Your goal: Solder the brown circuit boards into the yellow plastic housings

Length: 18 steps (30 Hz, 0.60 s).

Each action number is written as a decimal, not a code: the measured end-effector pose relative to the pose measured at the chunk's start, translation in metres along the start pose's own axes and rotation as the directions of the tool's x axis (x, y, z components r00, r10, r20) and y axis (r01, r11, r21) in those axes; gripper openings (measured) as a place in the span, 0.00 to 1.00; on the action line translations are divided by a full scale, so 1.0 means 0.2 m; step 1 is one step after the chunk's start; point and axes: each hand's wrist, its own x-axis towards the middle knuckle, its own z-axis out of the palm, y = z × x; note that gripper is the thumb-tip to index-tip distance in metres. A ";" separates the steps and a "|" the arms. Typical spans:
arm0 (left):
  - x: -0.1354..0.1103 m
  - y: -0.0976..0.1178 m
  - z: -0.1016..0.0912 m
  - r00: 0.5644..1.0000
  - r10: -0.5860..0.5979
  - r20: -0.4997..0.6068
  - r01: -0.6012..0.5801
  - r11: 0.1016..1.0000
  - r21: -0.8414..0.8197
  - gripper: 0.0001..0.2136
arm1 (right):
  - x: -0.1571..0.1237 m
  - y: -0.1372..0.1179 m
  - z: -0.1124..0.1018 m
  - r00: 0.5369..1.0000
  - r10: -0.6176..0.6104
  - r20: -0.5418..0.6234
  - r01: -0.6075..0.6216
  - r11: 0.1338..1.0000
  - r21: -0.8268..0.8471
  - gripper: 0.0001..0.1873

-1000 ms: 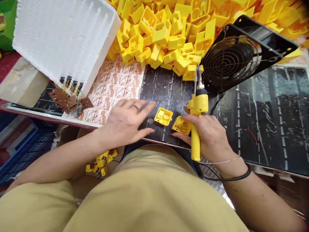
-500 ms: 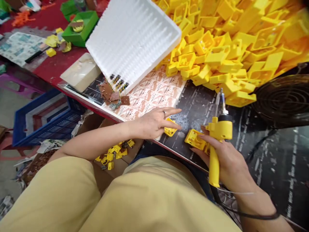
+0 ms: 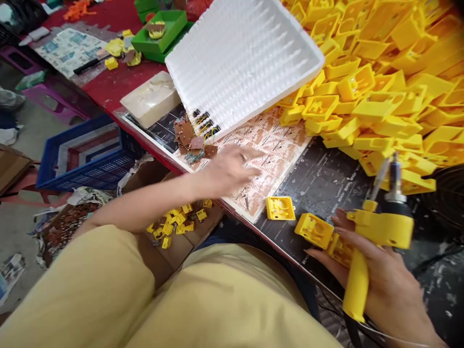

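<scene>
My right hand [image 3: 377, 270] grips a yellow soldering gun [image 3: 366, 241] with its metal tip pointing up, and its fingertips rest against a yellow plastic housing [image 3: 314, 229] on the black mat [image 3: 326, 183]. A second yellow housing [image 3: 280, 208] lies alone just left of it. My left hand [image 3: 226, 169] is blurred, fingers stretched out over the printed paper sheet [image 3: 268, 145], close to a small heap of brown circuit boards [image 3: 192, 140] with coloured wires. It holds nothing.
A white foam tray [image 3: 242, 58] leans on a big pile of yellow housings [image 3: 380, 72]. A beige block [image 3: 152, 99] and green bins [image 3: 159, 29] sit on the red table. Below the edge are a blue crate [image 3: 87, 154] and a cardboard box of small yellow parts [image 3: 174, 227].
The view has swung left and down. My left hand left the loose yellow housing and moved left toward the brown circuit boards. My right hand keeps the soldering gun by the other housing.
</scene>
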 end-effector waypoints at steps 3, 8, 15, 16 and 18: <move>-0.04 -0.28 -0.10 0.987 -0.131 0.092 0.113 0.977 0.183 0.07 | 0.02 -0.04 -0.04 0.997 0.079 -0.016 -0.079 0.997 -0.001 0.40; -0.02 -0.54 -0.20 0.987 -0.143 0.069 0.154 0.968 -0.200 0.21 | 0.01 -0.08 -0.06 0.977 0.205 -0.053 -0.203 0.978 0.043 0.34; 0.10 -0.41 -0.36 0.965 -0.262 0.014 0.182 0.631 -0.754 0.23 | 0.14 -0.12 0.04 0.992 0.121 -0.030 -0.115 0.984 0.138 0.36; 0.14 -0.37 -0.37 0.988 -0.127 0.090 0.149 0.601 -0.785 0.19 | 0.18 -0.12 0.07 0.998 0.063 0.005 -0.063 0.991 0.117 0.36; 0.23 -0.28 -0.34 0.930 0.178 0.322 0.131 0.656 -0.743 0.10 | 0.25 -0.14 0.11 0.996 -0.044 0.077 0.036 0.994 0.107 0.30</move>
